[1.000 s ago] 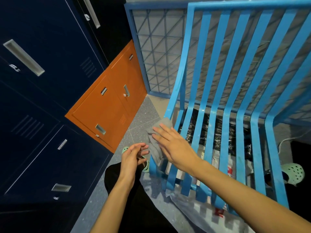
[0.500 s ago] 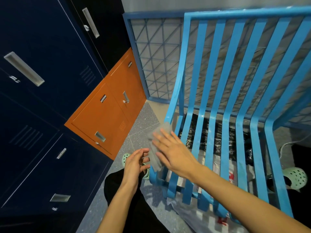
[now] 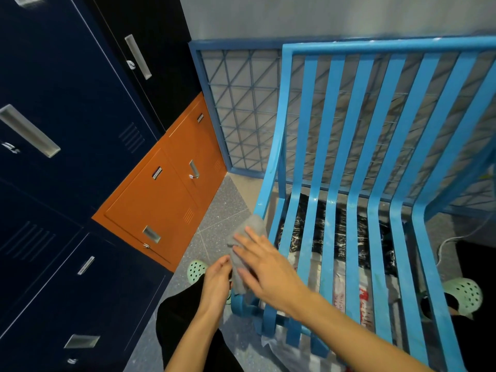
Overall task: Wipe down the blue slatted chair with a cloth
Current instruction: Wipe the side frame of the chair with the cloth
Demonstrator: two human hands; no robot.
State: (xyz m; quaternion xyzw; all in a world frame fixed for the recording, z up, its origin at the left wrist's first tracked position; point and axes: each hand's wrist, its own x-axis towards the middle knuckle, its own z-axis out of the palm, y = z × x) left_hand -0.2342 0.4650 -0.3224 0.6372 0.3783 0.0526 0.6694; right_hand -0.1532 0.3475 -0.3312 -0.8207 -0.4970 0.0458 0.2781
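The blue slatted chair point(image 3: 357, 162) fills the right half of the view, its seat slats running toward me. A grey cloth point(image 3: 245, 247) drapes over the leftmost seat slat near the front corner. My right hand point(image 3: 264, 267) lies flat on the cloth with fingers spread, pressing it against the slat. My left hand point(image 3: 216, 283) is just left of the cloth, fingertips touching its lower edge; whether it grips the cloth is unclear.
Dark blue lockers point(image 3: 61, 157) and an orange cabinet point(image 3: 166, 194) line the left side. A blue wire-mesh panel point(image 3: 241, 111) stands behind the chair. Plastic sheeting point(image 3: 346, 285) lies under the seat. Mint-green clogs point(image 3: 197, 269) are on the speckled floor.
The view has tilted up and back slightly. My right hand stays pressed on the cloth at the left slat, and my left hand has moved closer until it touches the cloth.
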